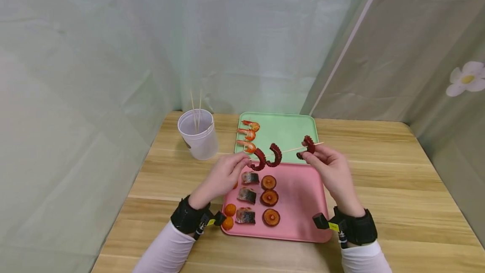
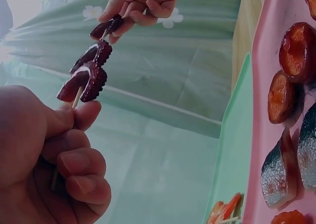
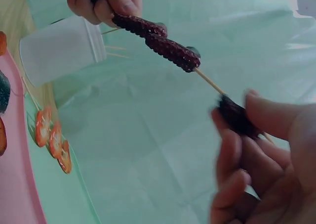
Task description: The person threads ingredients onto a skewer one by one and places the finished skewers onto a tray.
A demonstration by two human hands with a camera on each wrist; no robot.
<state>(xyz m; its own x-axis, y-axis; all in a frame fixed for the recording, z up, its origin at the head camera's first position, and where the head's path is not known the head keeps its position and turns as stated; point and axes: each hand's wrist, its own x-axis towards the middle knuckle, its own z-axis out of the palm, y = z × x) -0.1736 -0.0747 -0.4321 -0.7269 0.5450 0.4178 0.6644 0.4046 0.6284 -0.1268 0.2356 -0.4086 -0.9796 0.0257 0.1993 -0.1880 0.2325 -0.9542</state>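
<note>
My left fingers (image 1: 239,161) pinch the wooden skewer (image 1: 291,150), its long axis running toward 3 o'clock through two octopus tentacles (image 1: 278,155) to where my right fingers (image 1: 326,151), nearer its tip, pinch a third tentacle (image 1: 310,143)

I wear white sleeves (image 1: 166,248), black wristbands (image 1: 358,227) and yellow-tagged black mounts (image 1: 320,221), left's towards three o'clock, right's towards nine.

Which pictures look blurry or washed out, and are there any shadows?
Right wrist: the right grip and the octopus piece it pinches look soft, perhaps motion blur, upper right corner pale; left wrist: upper left corner washed out, bright glints on the fish pieces; head: fairly even light, soft shadow on the pink tray.
</note>
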